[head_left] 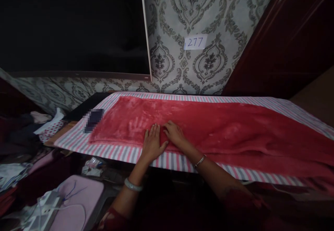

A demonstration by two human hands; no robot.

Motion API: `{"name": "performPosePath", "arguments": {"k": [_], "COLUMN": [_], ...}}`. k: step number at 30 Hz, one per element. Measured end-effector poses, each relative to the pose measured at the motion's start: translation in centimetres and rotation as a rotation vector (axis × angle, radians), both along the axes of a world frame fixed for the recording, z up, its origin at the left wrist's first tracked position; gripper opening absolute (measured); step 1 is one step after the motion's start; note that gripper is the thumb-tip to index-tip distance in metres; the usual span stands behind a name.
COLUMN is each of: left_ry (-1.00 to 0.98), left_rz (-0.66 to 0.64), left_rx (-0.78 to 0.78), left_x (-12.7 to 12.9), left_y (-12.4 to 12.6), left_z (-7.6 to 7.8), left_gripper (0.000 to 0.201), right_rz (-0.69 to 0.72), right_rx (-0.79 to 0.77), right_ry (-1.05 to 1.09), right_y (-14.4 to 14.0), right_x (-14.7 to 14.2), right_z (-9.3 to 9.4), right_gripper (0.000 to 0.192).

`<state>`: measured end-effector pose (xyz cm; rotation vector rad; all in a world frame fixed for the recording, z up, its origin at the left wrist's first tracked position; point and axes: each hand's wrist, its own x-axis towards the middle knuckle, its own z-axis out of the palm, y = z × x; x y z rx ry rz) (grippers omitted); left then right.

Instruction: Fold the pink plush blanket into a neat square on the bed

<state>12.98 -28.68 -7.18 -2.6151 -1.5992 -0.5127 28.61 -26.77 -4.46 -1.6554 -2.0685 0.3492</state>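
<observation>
A long piece of red plush cloth (208,119) lies spread on a striped sheet, with a fold along its front and right part. My left hand (153,144) rests palm down on its near left part, fingers stretched out and thumb apart. Just right of it, my right hand (174,133) touches the same cloth with bent fingers drawn together. Whatever those fingertips may hold is too small to make out. Paler, brushed marks show in the pile around and left of both hands.
The striped sheet (114,152) covers a long table. A blurred dark object (94,119) lies at its left end. Behind stand a large dark screen (75,25) and a patterned wall. Clothes, a power strip (43,210) with cables and a pink stool (83,196) are lower left.
</observation>
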Motion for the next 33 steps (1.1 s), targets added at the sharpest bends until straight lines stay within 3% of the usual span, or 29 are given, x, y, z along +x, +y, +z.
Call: {"name": "performPosePath", "arguments": {"k": [6,13,16,18,20,21,23,25,28,33], "left_ry": [0.013,0.03,0.025,0.026,0.029,0.03,0.032,0.03,0.023,0.071], "left_rz": [0.005,0.013,0.011,0.011,0.013,0.014,0.013,0.012,-0.004,-0.173], "left_rx": [-0.023,-0.039,-0.032,-0.034,-0.034,-0.032,-0.03,-0.042,-0.061,-0.055], "left_x": [0.2,0.2,0.2,0.2,0.2,0.1,0.1,0.1,1.0,4.6], "left_y": [-0.1,-0.4,-0.4,-0.3,-0.2,-0.2,-0.1,0.0,0.2,1.4], "left_z": [0.4,0.9,1.0,1.0,0.9,0.9,0.9,1.4,2.9,5.4], "left_gripper": [0.075,0.075,0.074,0.074,0.073,0.073,0.073,0.071,0.06,0.056], "right_rz": [-0.097,-0.18,-0.199,-0.107,0.148,0.296,0.371,0.221,-0.028,-0.114], "right_rx": [-0.075,0.056,0.118,0.146,0.04,-0.07,-0.145,-0.024,0.196,0.201], "right_ry": [-0.051,0.35,0.442,0.56,0.623,0.584,0.445,0.329,0.193,0.036], "right_y": [-0.3,1.5,0.5,-1.9,-5.3,-7.1,-10.0,-11.5,-11.4,-10.3], "right_x": [-0.7,0.3,1.5,2.4,3.4,3.9,5.1,6.9,10.3,13.2], "right_z": [0.3,-0.8,-0.4,0.1,0.7,1.1,1.7,2.1,1.8,-0.1], "right_gripper": [0.026,0.016,0.018,0.023,0.033,0.038,0.04,0.033,0.026,0.026]}}
